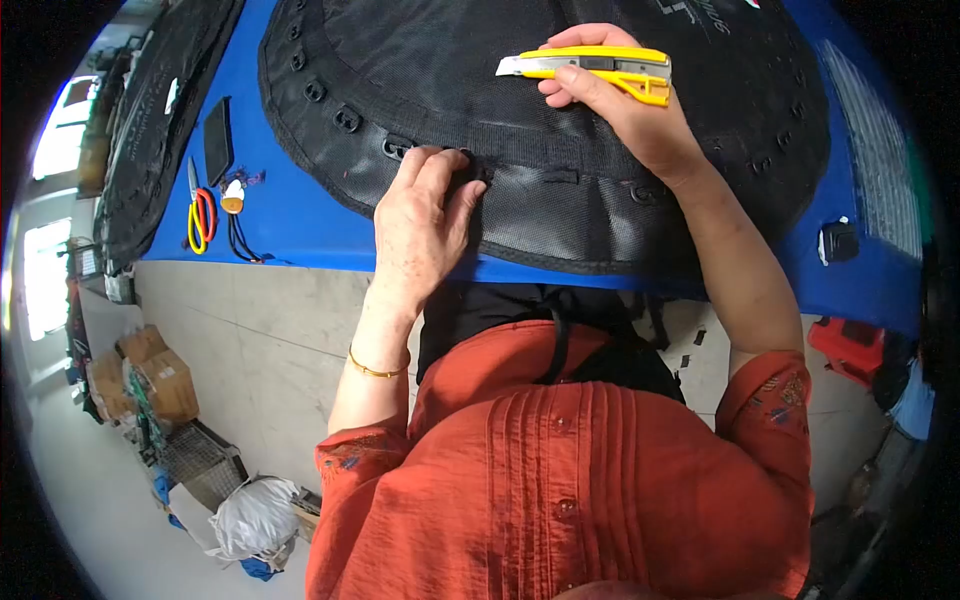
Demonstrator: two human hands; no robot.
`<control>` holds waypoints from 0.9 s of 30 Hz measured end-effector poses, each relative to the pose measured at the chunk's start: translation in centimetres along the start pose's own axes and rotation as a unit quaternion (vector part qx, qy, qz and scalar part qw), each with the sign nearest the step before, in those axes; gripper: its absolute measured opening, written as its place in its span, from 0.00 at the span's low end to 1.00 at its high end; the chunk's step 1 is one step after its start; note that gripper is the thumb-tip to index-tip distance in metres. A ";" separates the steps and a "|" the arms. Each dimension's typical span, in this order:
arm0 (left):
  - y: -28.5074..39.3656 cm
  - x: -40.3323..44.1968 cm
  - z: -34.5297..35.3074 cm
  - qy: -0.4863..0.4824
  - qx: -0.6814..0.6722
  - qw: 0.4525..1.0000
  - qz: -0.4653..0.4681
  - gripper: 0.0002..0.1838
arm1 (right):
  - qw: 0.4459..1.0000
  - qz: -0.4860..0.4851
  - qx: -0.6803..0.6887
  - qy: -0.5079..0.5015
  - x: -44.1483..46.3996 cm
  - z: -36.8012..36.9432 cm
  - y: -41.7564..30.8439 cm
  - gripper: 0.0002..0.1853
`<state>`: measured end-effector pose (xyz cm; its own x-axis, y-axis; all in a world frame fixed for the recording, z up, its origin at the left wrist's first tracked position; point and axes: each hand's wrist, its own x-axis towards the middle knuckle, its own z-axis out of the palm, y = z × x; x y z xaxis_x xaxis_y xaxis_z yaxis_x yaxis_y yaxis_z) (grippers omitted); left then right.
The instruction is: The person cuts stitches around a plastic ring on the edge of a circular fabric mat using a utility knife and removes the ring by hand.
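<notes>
A round black mesh mat (440, 75) lies over the blue table, with black plastic loops (347, 119) spaced along its stitched band. My left hand (425, 215) is at its near rim, fingers curled and pinching the mat beside one of the loops. What sits right under those fingertips is partly hidden. Above the mat, my right hand (625, 100) grips a yellow utility knife (610, 62). The knife's blade shows at its left end, pointing left and apart from the mesh.
Left of the mat lie scissors (200, 215) with red and yellow handles, a dark phone-like slab (217, 140) and a small corded tag (233, 197). Another black mesh piece (165, 120) is at far left. A small black item (838, 242) sits at right. Cardboard boxes (160, 375) stand on the floor.
</notes>
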<state>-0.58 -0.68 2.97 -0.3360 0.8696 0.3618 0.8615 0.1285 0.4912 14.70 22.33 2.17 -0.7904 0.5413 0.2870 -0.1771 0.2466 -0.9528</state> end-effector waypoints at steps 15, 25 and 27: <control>0.0 -2.6 -0.6 -0.008 0.052 0.997 0.056 0.12 | 0.908 -0.283 -0.306 -0.036 -1.1 2.2 -0.4 0.22; -0.1 -3.8 -0.5 0.026 0.101 0.988 0.112 0.14 | 0.826 -0.282 -0.487 -0.013 -1.2 1.3 -0.4 0.21; -0.3 -3.9 -0.7 0.037 0.034 0.995 0.085 0.13 | 0.825 -0.268 -0.495 -0.037 -1.2 1.6 -0.3 0.20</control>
<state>0.24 -4.41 1.99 -0.2090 0.8445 0.4931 0.9307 0.0170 0.3653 14.81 20.32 1.95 -0.7944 0.0984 0.5993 0.0238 0.9911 -0.1313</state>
